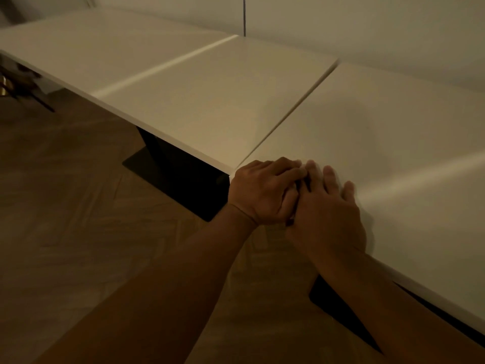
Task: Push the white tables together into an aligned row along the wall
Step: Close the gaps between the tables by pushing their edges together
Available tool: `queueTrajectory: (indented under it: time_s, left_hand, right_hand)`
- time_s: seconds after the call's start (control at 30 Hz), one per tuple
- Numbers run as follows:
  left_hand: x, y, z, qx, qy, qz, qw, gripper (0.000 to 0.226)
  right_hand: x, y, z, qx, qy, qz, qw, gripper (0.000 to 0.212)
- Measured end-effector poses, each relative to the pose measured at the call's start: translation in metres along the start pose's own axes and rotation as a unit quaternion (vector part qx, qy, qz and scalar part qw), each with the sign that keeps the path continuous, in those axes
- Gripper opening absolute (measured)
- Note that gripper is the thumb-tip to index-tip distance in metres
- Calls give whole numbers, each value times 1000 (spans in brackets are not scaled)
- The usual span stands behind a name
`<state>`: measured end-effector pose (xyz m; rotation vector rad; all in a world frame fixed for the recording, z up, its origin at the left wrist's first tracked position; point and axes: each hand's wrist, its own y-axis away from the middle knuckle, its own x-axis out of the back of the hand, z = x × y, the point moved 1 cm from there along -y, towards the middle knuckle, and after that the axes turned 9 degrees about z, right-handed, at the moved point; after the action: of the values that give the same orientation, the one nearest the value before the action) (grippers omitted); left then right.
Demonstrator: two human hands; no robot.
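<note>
Three white tables stand in a row against the wall: a far left table (86, 53), a middle table (204, 101) and a near right table (393, 132). A thin dark seam separates the middle table from the right one. Both hands rest on the right table's front left corner. My left hand (262, 190) lies curled over the corner edge, its fingers overlapping those of my right hand (328, 206). My right hand lies flat, palm down, on the tabletop by the front edge.
Black pedestal bases (178, 177) (338, 311) stand on the wooden herringbone floor (78, 219) under the middle and right tables. A pale wall (367, 30) runs behind the row. Dark chair legs (23, 88) show at the far left.
</note>
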<state>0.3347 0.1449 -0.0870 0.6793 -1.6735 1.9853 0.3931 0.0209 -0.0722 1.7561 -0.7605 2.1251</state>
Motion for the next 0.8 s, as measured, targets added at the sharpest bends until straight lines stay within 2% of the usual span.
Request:
queueTrajectory:
  time_s: [0.17, 0.37, 0.6, 0.8]
  left_hand:
    - [3, -3, 2, 7, 2, -5, 1000, 39]
    - [-6, -7, -4, 15, 9, -9, 1000, 41]
    - [-7, -7, -5, 19, 34, -1, 999, 40]
    - [1, -8, -6, 51, 56, -48, 996, 48]
  right_hand:
    - [0, -1, 0, -3, 8, -9, 1000, 87]
    - [-1, -9, 1, -26, 3, -12, 1000, 84]
    - [6, -8, -2, -54, -43, -23, 997, 86]
    - [-1, -5, 3, -60, -91, 13, 994, 102]
